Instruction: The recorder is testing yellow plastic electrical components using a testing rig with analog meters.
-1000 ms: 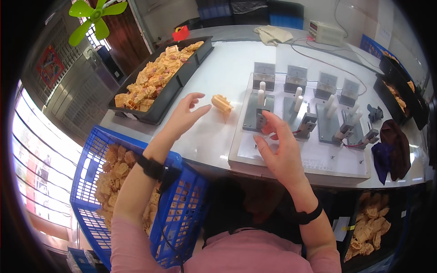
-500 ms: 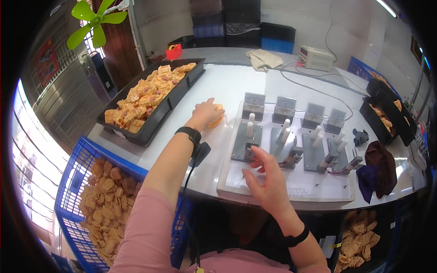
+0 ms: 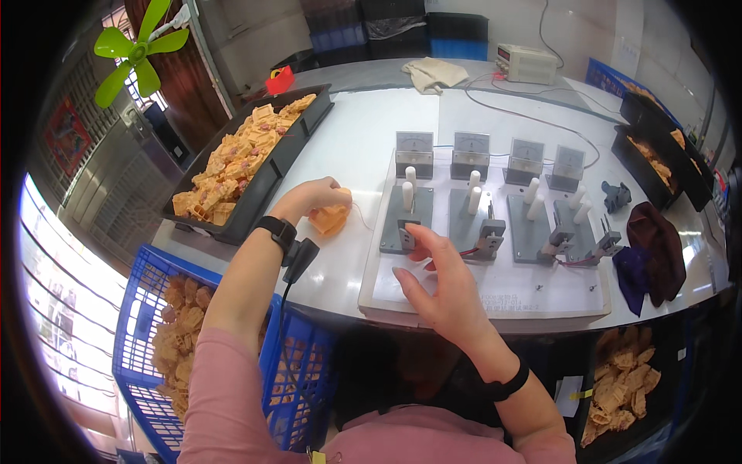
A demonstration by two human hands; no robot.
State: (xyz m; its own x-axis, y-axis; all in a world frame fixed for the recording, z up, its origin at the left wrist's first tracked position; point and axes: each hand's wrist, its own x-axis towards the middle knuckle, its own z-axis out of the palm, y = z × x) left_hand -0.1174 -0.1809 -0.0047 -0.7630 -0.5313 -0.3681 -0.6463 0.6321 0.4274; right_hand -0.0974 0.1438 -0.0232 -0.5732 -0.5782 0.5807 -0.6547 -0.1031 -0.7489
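Observation:
My left hand (image 3: 315, 195) is closed on a small orange plastic piece (image 3: 331, 220) over the white table, beside the black tray. A thin wire trails from the piece to the right. My right hand (image 3: 444, 282) is at the leftmost grey test fixture (image 3: 394, 220), thumb and fingers apart. Its index fingertip is at the fixture's small dark block (image 3: 406, 237); whether they touch I cannot tell. Two white posts (image 3: 407, 197) stand upright on that fixture. Behind it is a clear-cased dial meter (image 3: 414, 155). Similar fixtures and meters continue to the right on the white board (image 3: 402, 303).
A long black tray (image 3: 272, 185) heaped with orange pieces lies left. Below it stands a blue crate (image 3: 143, 290) of tan pieces. A power supply (image 3: 525, 63) and a cloth (image 3: 434, 74) are at the back, dark cloths (image 3: 655, 251) at right. A green fan (image 3: 137, 52) hangs upper left.
My left hand has drawn nearer and to the left with the orange piece, which shows more now. My right hand stays at the leftmost fixture. The whole view has shifted slightly.

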